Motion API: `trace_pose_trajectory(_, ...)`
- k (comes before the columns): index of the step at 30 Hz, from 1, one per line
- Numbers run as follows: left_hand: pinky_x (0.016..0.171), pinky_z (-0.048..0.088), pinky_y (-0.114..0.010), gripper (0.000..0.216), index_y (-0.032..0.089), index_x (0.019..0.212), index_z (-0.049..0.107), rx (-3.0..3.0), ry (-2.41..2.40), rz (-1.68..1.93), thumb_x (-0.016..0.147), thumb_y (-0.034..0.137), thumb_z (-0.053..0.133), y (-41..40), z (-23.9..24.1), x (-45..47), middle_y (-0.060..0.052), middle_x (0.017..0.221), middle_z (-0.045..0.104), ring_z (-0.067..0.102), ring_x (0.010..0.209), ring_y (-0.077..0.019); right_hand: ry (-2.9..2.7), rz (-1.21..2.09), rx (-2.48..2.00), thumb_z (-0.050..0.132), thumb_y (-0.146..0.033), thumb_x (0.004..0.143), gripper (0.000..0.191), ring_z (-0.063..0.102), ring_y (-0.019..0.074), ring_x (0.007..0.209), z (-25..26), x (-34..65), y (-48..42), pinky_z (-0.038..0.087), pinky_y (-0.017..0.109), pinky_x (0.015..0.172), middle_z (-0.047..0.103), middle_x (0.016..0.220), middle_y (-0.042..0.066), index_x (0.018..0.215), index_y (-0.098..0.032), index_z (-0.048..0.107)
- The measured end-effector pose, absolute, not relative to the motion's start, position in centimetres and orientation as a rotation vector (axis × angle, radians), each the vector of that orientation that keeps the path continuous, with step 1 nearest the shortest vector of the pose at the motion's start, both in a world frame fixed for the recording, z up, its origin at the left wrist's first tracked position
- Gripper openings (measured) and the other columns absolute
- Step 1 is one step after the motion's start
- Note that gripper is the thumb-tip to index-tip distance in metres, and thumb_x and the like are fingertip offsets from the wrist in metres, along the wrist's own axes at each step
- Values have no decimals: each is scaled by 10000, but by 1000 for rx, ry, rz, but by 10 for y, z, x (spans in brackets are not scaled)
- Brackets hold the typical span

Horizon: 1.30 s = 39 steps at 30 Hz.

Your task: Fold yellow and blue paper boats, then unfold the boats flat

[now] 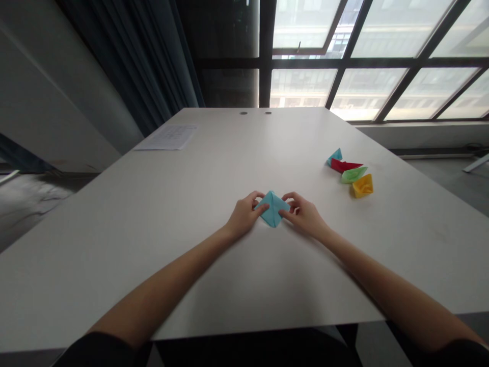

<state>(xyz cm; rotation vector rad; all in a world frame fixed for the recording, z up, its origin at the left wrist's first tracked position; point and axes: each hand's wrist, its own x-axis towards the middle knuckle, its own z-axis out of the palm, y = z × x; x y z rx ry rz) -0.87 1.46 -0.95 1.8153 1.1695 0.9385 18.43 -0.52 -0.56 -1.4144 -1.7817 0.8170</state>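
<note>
A light blue folded paper point(273, 213), diamond-shaped with a crease down its middle, is held between my two hands just above or on the white table. My left hand point(246, 211) pinches its left corner, thumb on the near face. At the right corner, my right hand point(301, 211) grips it the same way, with the thumb in front and the fingers curled behind. The far side of the paper is hidden from me.
To the right on the white table point(191, 255) lie folded paper pieces: blue point(334, 156), red point(344, 165), green point(354, 175) and yellow point(362, 186). A printed sheet point(168, 137) rests at the far left edge. Windows and a dark curtain point(141, 56) stand beyond.
</note>
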Motion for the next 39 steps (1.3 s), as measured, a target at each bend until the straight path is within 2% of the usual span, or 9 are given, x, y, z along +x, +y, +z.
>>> trace_pose_trajectory(3,562,370,-243,280,183,942,595,2085,1318,891,798,405,504,16,-10,-12,0,664,579,485,573,-126,-1990,502,-1416,577,-312,736,147,539,168,719,-9,185,-4,425,311,672,652,816,23,845,-218,599)
trace_pose_trajectory(8,812,406,-350,289,152,997,599,2503,1385,767,789,340,528,20,-16,-16,-96,942,594,500,910,-230,-2111,392,-1432,570,-329,759,210,537,204,821,-18,184,-1,420,349,775,649,895,54,918,-214,643)
trace_pose_trajectory(17,786,431,-328,311,149,1042,556,2691,1481,509,867,353,401,14,-17,-13,-87,920,573,513,887,-212,-2151,313,-1416,572,-313,770,223,529,192,823,-20,177,-2,415,331,788,614,850,52,954,-196,619)
trace_pose_trajectory(21,840,418,-347,385,165,1222,445,2788,1468,534,861,298,429,12,-17,-12,-100,1122,542,480,1010,-223,-2190,307,-1349,574,-310,777,262,525,188,838,-19,176,-3,413,329,800,608,875,52,1014,-200,597)
trace_pose_trajectory(24,900,387,-368,324,200,1183,493,2876,1353,467,883,246,379,16,-22,-13,-84,1287,463,413,1159,-223,-2241,291,-1314,559,-328,793,250,520,189,838,-20,177,-3,413,324,800,607,868,61,999,-204,631)
trace_pose_trajectory(27,951,352,-359,347,178,1200,484,2882,1236,361,907,235,306,20,-25,-15,-77,1323,452,364,1236,-196,-2282,282,-1300,548,-346,802,275,514,183,809,-20,178,-4,415,316,787,598,857,62,1024,-214,642)
trace_pose_trajectory(30,992,311,-362,408,153,1268,417,2843,1183,282,920,299,261,21,-26,-16,-86,1346,428,322,1276,-193,-2320,265,-1308,531,-358,814,302,507,178,799,-20,179,-4,411,312,784,585,862,63,1066,-225,631)
trace_pose_trajectory(35,1033,225,-448,580,158,1376,226,2776,1182,119,900,479,145,17,-23,-15,-96,1439,255,196,1333,-219,-2370,202,-1358,506,-387,826,313,492,177,798,-19,181,-6,391,307,777,571,862,60,1089,-260,619)
trace_pose_trajectory(39,1059,149,-472,726,157,1400,136,2724,1201,23,836,614,151,14,-21,-11,-91,1466,150,133,1349,-229,-2422,140,-1435,484,-406,834,322,481,182,798,-17,183,-8,373,304,756,573,859,58,1104,-278,605)
